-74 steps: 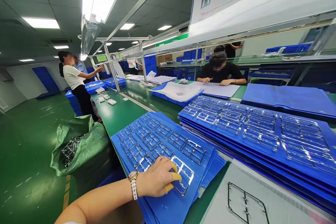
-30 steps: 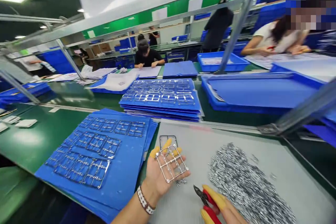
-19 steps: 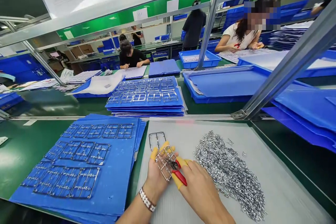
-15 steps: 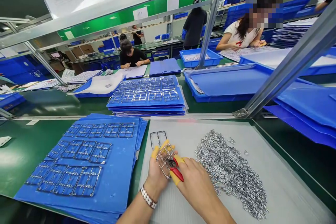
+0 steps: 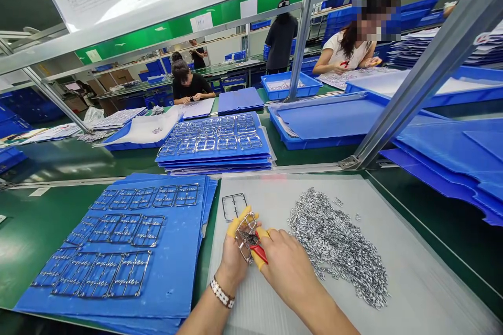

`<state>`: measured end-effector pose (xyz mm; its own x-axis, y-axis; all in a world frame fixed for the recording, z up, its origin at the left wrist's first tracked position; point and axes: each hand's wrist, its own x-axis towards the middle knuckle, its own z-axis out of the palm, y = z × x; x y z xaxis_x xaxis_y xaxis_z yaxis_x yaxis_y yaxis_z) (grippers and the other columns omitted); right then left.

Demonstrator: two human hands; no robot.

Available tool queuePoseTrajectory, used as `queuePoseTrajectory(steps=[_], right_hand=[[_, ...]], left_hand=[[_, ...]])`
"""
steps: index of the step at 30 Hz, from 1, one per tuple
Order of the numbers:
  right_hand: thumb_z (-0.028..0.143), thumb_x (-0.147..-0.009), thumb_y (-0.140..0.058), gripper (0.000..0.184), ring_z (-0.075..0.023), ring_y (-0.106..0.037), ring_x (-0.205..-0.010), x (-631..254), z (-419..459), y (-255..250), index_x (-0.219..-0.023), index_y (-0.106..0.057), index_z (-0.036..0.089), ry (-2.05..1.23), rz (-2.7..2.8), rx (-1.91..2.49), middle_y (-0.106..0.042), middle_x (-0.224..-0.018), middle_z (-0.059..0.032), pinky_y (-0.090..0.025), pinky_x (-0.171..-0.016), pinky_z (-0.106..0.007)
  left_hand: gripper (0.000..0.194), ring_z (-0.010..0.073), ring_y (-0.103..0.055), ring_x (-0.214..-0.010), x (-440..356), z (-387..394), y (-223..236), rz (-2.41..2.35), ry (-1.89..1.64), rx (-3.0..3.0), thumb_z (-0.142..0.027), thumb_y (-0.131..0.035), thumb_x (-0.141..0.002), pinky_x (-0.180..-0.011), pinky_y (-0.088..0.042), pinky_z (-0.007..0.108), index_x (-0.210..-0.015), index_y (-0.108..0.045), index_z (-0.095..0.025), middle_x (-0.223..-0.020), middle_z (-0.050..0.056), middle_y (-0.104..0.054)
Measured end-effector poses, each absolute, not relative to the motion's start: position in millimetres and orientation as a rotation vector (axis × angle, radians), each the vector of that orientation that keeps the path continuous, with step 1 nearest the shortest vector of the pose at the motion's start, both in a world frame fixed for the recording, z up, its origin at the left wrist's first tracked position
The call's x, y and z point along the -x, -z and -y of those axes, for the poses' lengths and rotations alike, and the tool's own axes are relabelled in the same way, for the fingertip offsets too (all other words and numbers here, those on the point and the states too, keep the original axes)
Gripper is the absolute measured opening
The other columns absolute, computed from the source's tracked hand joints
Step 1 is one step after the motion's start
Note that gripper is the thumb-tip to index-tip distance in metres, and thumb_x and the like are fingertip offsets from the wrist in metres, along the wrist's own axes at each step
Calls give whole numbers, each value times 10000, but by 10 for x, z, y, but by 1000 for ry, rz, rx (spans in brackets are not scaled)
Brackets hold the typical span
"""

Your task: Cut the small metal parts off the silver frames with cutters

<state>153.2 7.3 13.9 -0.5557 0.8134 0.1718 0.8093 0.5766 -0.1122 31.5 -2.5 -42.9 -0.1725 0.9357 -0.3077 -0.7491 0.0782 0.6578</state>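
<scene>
L hand (image 5: 231,267) grasps metal frame (image 5: 244,235) raised off grey mat (image 5: 408,277), presenting it to red-handled side cutters (image 5: 260,254) clenched in R hand (image 5: 286,267); small metal pieces (image 5: 334,246) heaped mid-mat, within easy reach.

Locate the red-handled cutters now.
In the head view, the red-handled cutters sit in the right hand, at the metal frame held by the left hand, above the grey mat.

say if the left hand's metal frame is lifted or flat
Lifted: the metal frame is tilted in the left hand, clear of the grey sheet.
</scene>
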Motion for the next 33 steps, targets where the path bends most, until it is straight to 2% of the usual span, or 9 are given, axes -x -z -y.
queuePoseTrajectory(steps=[6, 11, 15, 18, 24, 30, 33], right_hand=[[175, -813, -602, 146, -234, -614, -732, -1525, -20, -199, -952, -646, 184, 62, 2599, 1382, -652, -778, -57, -441, -658, -361], [195, -786, -637, 357, -243, -612, -790, -1639, -51, -236, -1141, -606, 187, 58, 2559, 1392, -668, -831, -53, -423, -700, -370], [220, -798, -631, 263, -247, -604, -839, -1691, -149, -256, -1061, -630, 204, 16, 2538, 1459, -670, -876, -54, -401, -721, -361], [220, -801, -633, 219, -240, -605, -846, -1668, -207, -229, -1019, -638, 200, -2, 2551, 1482, -674, -872, -58, -390, -722, -342], [247, -829, -618, 237, -245, -614, -869, -1629, -230, -195, -1058, -630, 192, -54, 2556, 1498, -681, -901, -62, -396, -740, -345], [219, -826, -613, 160, -236, -624, -826, -1606, -244, -216, -982, -639, 193, -48, 2571, 1512, -671, -851, -61, -407, -701, -332], [201, -810, -633, 180, -233, -625, -796, -1612, -242, -218, -989, -640, 189, -26, 2576, 1498, -668, -838, -61, -406, -684, -333]], left_hand=[[482, 274, -593, -1099, -299, 65, 432, -934, -1487, -339, -428, -621, -794, -919, -441, 379, -1220, -626, -202, -1201, 110, -652], [483, 253, -631, -1001, -288, 53, 318, -807, -1443, -220, -470, -545, -849, -814, -475, 346, -1235, -618, -190, -1185, 112, -656], [422, 213, -639, -930, -291, 35, 224, -650, -1416, -120, -429, -514, -881, -729, -485, 304, -1198, -639, -180, -1132, 98, -677], [420, 213, -633, -932, -297, 35, 208, -623, -1411, -104, -431, -497, -894, -750, -487, 309, -1164, -656, -152, -1119, 110, -680], [427, 212, -627, -925, -292, 42, 238, -683, -1419, -122, -448, -499, -891, -731, -484, 296, -1145, -667, -148, -1088, 111, -687], [453, 245, -590, -1071, -303, 42, 307, -813, -1434, -232, -473, -480, -892, -812, -480, 318, -1172, -653, -161, -1197, 118, -648], [441, 243, -576, -1115, -310, 51, 311, -869, -1434, -279, -467, -491, -888, -825, -477, 309, -1194, -641, -188, -1236, 102, -633]])
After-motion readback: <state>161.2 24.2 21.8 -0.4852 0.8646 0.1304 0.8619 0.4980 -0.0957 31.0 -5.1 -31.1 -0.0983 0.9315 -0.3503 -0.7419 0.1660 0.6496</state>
